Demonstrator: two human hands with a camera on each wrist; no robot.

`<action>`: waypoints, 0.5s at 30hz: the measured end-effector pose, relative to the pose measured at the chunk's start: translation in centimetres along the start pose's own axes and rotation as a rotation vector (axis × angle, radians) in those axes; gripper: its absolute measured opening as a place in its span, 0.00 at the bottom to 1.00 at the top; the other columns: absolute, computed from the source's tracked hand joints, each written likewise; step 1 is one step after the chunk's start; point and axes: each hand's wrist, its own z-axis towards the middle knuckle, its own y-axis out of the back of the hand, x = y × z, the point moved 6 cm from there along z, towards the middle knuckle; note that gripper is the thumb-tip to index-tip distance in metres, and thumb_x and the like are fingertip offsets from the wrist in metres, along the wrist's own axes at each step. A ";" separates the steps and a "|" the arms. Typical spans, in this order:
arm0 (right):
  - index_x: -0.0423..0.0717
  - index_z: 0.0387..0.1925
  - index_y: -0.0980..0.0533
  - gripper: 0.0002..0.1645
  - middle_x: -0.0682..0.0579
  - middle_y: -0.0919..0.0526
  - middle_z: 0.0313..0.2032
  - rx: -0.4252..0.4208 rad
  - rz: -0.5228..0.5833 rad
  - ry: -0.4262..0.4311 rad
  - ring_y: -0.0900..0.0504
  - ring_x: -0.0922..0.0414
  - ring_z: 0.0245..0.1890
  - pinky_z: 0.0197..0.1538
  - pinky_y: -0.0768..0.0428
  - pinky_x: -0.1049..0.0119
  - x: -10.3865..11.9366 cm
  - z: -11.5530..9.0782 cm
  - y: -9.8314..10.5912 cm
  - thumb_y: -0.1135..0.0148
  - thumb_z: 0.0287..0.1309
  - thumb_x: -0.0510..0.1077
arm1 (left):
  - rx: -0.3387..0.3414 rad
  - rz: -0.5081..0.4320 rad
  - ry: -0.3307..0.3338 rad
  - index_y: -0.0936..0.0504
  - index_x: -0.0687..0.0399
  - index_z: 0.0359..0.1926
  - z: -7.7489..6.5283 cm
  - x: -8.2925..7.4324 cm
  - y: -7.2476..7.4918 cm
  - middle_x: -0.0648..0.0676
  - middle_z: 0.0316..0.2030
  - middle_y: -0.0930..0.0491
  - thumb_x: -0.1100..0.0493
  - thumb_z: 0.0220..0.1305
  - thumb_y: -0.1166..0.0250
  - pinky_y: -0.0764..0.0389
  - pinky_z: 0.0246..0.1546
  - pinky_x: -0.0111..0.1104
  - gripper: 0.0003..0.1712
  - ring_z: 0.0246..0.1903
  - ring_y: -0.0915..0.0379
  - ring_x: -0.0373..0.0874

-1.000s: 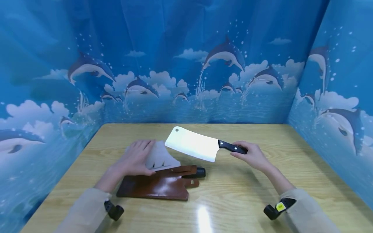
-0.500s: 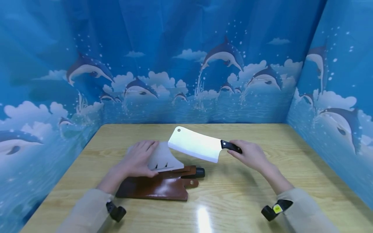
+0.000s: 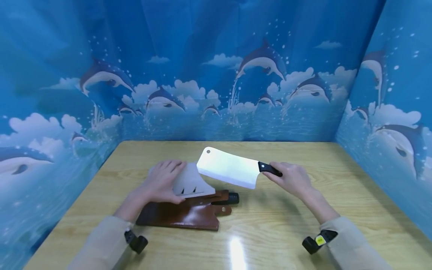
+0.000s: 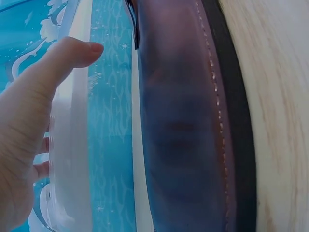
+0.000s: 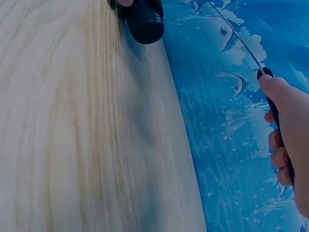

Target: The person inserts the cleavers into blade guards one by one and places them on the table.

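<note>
Nearest the person, the bench (image 3: 270,240) shows a broad bare stretch of pale wood from 5 to 7 o'clock, with a glare spot at 6. Just beyond it lies a brown leather sheath (image 3: 182,215), flat, its long axis running left to right; a black handle (image 3: 231,198) pokes out at its right end.

On the far edge of the sheath rests a white blade guard (image 3: 190,183). The left hand (image 3: 162,183) lies on it with fingers straight and flat, pressing down, thumb along the near edge.

At about 1 o'clock from the sheath, the right hand (image 3: 291,178) has its fingers wrapped round the black handle of a cleaver (image 3: 229,170), held in the air above the bench. The cleaver's long axis runs from 3 o'clock to 9 o'clock, slightly tilted, handle to the right and the squared tip with its hang hole pointing left toward the guard. The blade's near edge hangs just above the guard and the black handle, apart from both.

Beyond the hands the bench runs bare to its far edge, where a blue dolphin backdrop (image 3: 216,75) closes it in at 12, 9 and 3 o'clock.
</note>
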 end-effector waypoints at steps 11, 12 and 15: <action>0.43 0.32 0.18 0.23 0.49 0.17 0.24 0.017 0.045 0.182 0.21 0.58 0.18 0.17 0.27 0.66 0.6 -0.9 1.0 0.40 0.56 0.60 | 0.013 -0.013 -0.029 0.36 0.61 0.65 0.0 0.0 -0.3 0.61 0.57 0.32 0.31 0.28 0.29 0.35 0.54 0.53 0.63 0.55 0.37 0.57; 0.43 0.32 0.18 0.22 0.49 0.17 0.24 0.019 0.057 0.186 0.21 0.58 0.18 0.17 0.28 0.67 0.6 -1.0 1.1 0.39 0.55 0.59 | 0.012 -0.015 -0.041 0.36 0.61 0.65 0.0 0.0 -0.4 0.61 0.57 0.32 0.30 0.28 0.29 0.35 0.54 0.52 0.63 0.55 0.36 0.56; 0.42 0.32 0.18 0.30 0.49 0.17 0.24 0.009 0.085 0.210 0.23 0.60 0.17 0.16 0.30 0.69 0.7 -1.2 1.5 0.50 0.61 0.64 | 0.007 -0.017 -0.070 0.35 0.60 0.64 0.0 -0.4 -0.3 0.60 0.56 0.31 0.30 0.27 0.29 0.34 0.53 0.52 0.63 0.54 0.36 0.55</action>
